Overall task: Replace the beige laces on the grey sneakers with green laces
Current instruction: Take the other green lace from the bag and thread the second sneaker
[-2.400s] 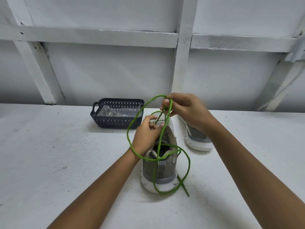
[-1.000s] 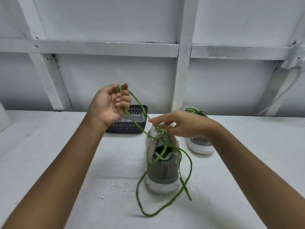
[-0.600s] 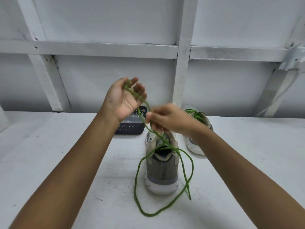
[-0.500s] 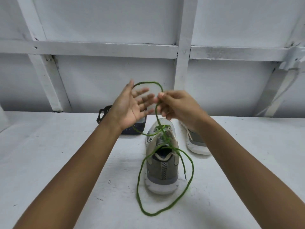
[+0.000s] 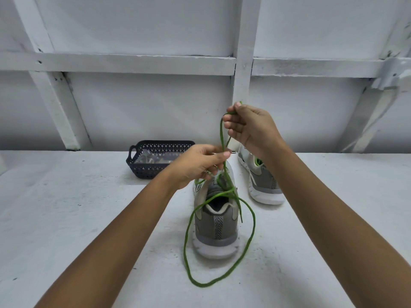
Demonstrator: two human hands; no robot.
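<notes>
two hands pinch the green lace [image 5: 220,132] above the near sneaker [image 5: 215,218] on the bench [image 5: 66,218]: right hand [image 5: 250,127] high, left hand [image 5: 198,165] low. limp, light cord; likely best gripped near its stiff tip.

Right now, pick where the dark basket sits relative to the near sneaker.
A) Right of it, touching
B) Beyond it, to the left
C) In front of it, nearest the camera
B: the dark basket sits on the white surface beyond the near sneaker and to its left, apart from it.
</notes>
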